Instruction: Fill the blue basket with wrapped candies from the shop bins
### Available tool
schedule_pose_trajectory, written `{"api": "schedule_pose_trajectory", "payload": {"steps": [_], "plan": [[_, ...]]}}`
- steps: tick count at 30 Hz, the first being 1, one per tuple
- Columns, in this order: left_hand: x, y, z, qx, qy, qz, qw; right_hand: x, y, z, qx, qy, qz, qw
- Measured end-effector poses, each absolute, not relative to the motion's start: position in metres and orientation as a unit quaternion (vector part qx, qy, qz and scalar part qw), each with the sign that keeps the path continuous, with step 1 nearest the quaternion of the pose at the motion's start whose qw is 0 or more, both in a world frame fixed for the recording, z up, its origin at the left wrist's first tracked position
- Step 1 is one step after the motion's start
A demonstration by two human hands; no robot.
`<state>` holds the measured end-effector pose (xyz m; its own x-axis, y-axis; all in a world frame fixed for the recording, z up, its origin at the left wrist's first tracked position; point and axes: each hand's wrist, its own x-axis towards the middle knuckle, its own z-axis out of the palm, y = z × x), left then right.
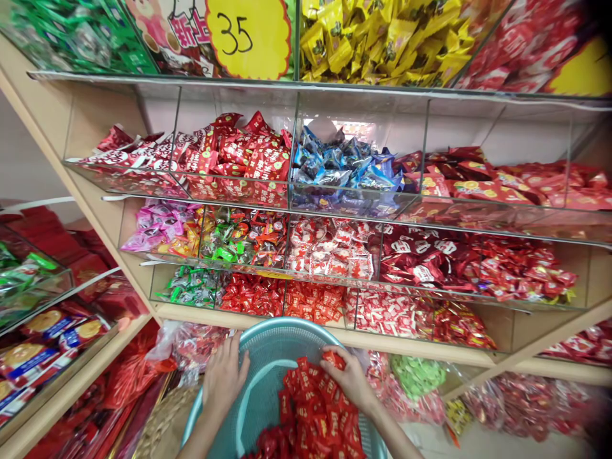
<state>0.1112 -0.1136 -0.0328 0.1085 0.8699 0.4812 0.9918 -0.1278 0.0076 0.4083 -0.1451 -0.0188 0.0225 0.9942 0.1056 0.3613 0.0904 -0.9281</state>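
A teal mesh plastic basket [265, 331] stands below me, partly filled with red-wrapped candies [313, 408]. My left hand [224, 376] straddles its left rim, thumb on the inner side and fingers stretched along the outside. At the right of the basket, my right hand [351, 379] has its fingers closed around a few of the red candies above the heap. Just beyond the far rim, the lowest shelf row has a compartment of similar red candies [315, 302]. The near part of the basket is cut off by the picture's lower edge.
Clear-fronted shelves rise ahead, with blue candies [339, 162], yellow candies [382, 41] and a yellow price sign [251, 38] reading 35. Bagged green sweets [418, 376] lie below at right. A wooden shelf edge [421, 344] runs beyond the basket. Another rack [62, 389] stands left.
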Motion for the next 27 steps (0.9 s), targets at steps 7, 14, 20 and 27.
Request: {"api": "schedule_pose_trajectory", "payload": {"steps": [7,14,20,27], "plan": [[0.111,-0.114,-0.031,-0.729,-0.635,-0.201,0.156,0.405,-0.148,-0.016,-0.571,-0.584,0.39,0.425],[0.112,-0.114,-0.03,-0.728,-0.641,-0.183,0.158,0.402,-0.153,-0.008,-0.548,-0.468,0.519,0.46],[0.112,-0.114,-0.031,-0.726,-0.645,-0.178,0.16,0.401,-0.157,-0.004,-0.509,-0.285,0.685,0.437],[0.113,-0.115,-0.028,-0.725,-0.648,-0.174,0.154,0.409,-0.157,-0.001,-0.487,-0.182,0.745,0.418]]}}
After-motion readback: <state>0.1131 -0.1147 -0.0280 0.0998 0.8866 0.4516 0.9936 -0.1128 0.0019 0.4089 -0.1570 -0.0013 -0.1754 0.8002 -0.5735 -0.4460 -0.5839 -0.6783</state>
